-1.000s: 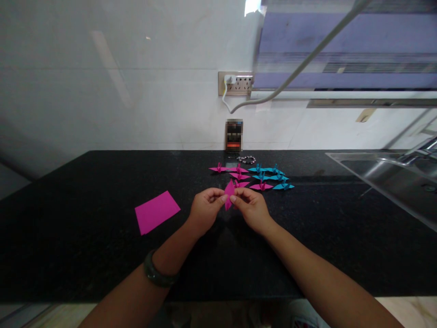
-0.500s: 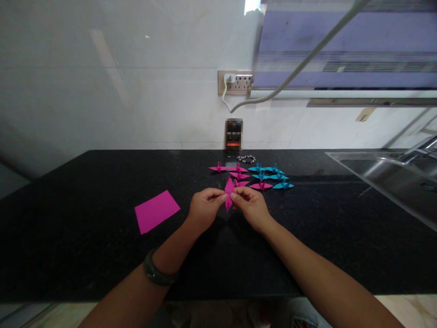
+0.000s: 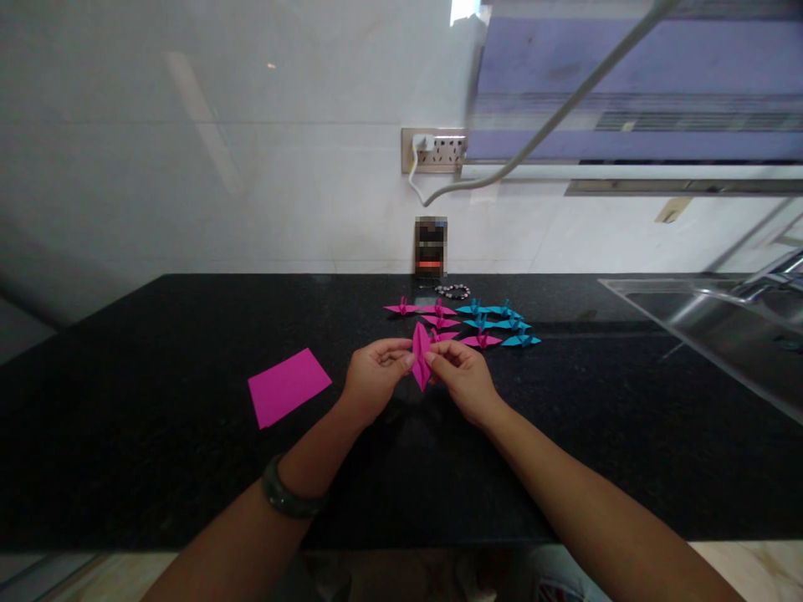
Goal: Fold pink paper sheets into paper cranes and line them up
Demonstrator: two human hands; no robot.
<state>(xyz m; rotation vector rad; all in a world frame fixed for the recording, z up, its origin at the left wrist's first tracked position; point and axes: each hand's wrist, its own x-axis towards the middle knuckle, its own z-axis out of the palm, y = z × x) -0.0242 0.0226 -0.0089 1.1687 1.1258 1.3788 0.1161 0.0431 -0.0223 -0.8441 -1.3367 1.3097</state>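
Between my two hands a pink folded paper (image 3: 421,359) stands on end, a slim diamond with pointed tips and a crease down its middle. My left hand (image 3: 376,376) pinches its left edge between thumb and fingers. On the opposite edge, my right hand (image 3: 465,376) grips it the same way. Just beyond the hands sit several folded paper cranes in rows: pink cranes (image 3: 482,341) on the left and blue cranes (image 3: 520,340) on the right. One pink crane is partly hidden behind the held paper. To the left lies a pink paper stack (image 3: 288,387).
Everything rests on a black countertop (image 3: 188,468). A beaded loop (image 3: 454,292) lies behind the cranes, and a phone-like dark object (image 3: 431,247), blurred out, leans on the wall. At right is a steel sink (image 3: 690,326). A cable (image 3: 533,146) runs from a wall socket (image 3: 442,151).
The pink folded paper has turned slightly in my fingers and now shows a long crease down its length. Both hands stay in nearly the same place.
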